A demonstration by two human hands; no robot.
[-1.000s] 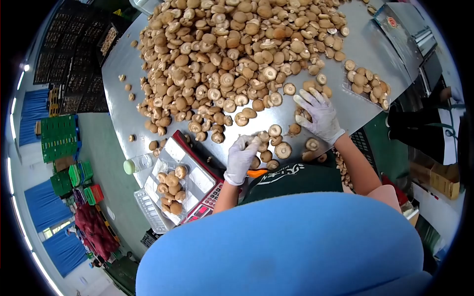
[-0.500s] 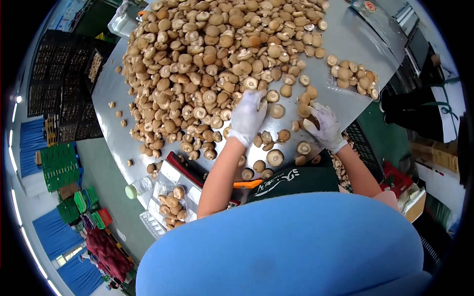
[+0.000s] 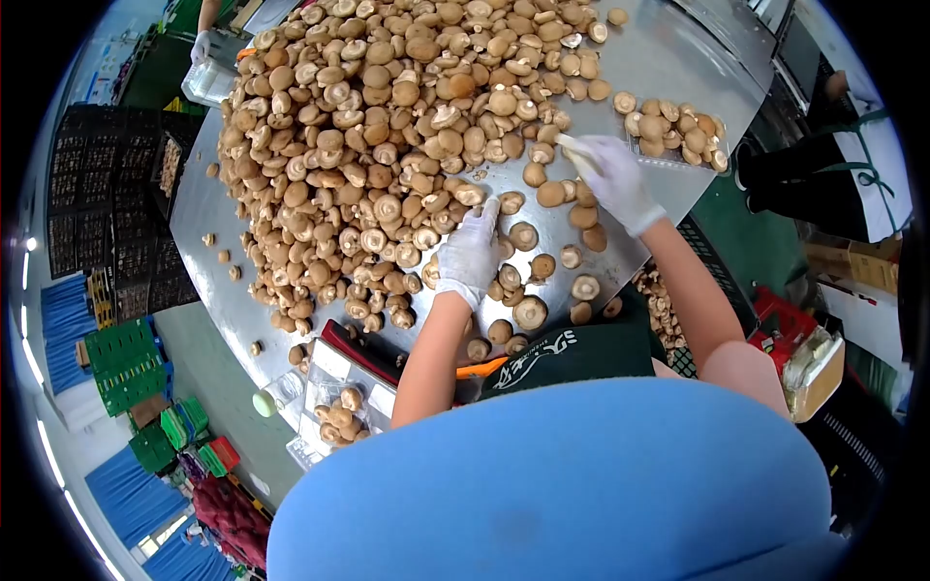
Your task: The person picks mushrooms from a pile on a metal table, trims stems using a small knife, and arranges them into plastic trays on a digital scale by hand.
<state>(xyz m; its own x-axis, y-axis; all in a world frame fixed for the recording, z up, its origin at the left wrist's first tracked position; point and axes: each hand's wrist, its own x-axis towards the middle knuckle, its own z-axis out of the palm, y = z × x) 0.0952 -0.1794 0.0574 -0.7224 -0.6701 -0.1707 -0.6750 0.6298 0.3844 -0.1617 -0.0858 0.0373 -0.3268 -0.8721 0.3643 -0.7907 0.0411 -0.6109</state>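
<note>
My left hand [image 3: 470, 256], in a white glove, rests low at the edge of a big pile of brown mushrooms [image 3: 329, 145]. Its fingers stretch forward and apart, the tips beside a mushroom [image 3: 511, 202]; no mushroom shows in its grip. My right hand [image 3: 612, 179], gloved too, hovers over a short row of mushrooms [image 3: 582, 216] on the metal table [image 3: 208, 247]. A pale edge shows along its blurred fingers, and I cannot make out whether it is glove or mushroom. Right of this hand sits a clear tray [image 3: 668, 164] filled with mushrooms.
Beside my left forearm are a scale-like device [image 3: 373, 366] and a clear pack of mushrooms [image 3: 339, 418]. A crate of mushrooms [image 3: 662, 315] stands below the near right edge. Another person's gloved hand [image 3: 201, 46] is by a clear container at far left; someone stands at right [image 3: 823, 198].
My right hand has moved up and away from the near mushrooms, toward the filled tray's side. My left hand has shifted slightly down and left. Another person's hand has come into view at top left.
</note>
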